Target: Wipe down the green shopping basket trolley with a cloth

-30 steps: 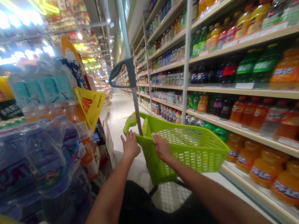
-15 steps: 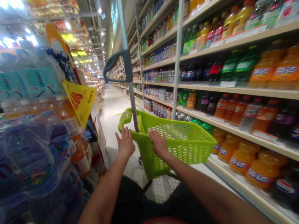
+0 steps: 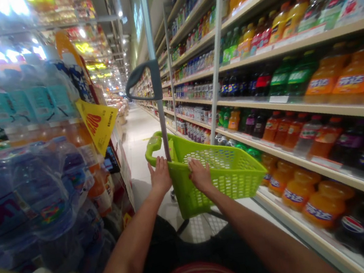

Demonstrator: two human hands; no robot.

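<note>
A lime-green rolling shopping basket [image 3: 233, 181] with pierced sides stands in front of me, tilted towards the right. My left hand [image 3: 160, 175] is at its near left corner, beside the upright metal pole [image 3: 163, 125]; its fingers are stretched out against the rim, thumb apart. On the near rim, to the right of the pole, my right hand [image 3: 200, 174] has its fingers bent over the edge. The pole carries a dark grey loop handle [image 3: 143, 83]. Through the holes, no goods show inside the basket.
Shelves [image 3: 313, 101] of bottled soft drinks line the right side. At left, wrapped packs of water bottles [image 3: 39, 189] are stacked high, with a yellow price sign [image 3: 100, 123] jutting out. A pale floor aisle [image 3: 137, 125] runs ahead between them.
Both hands have shifted slightly right, closer against the basket. The left fingers have drawn together, and the right fingers are more bent over the rim. The basket sits slightly further right in view.
</note>
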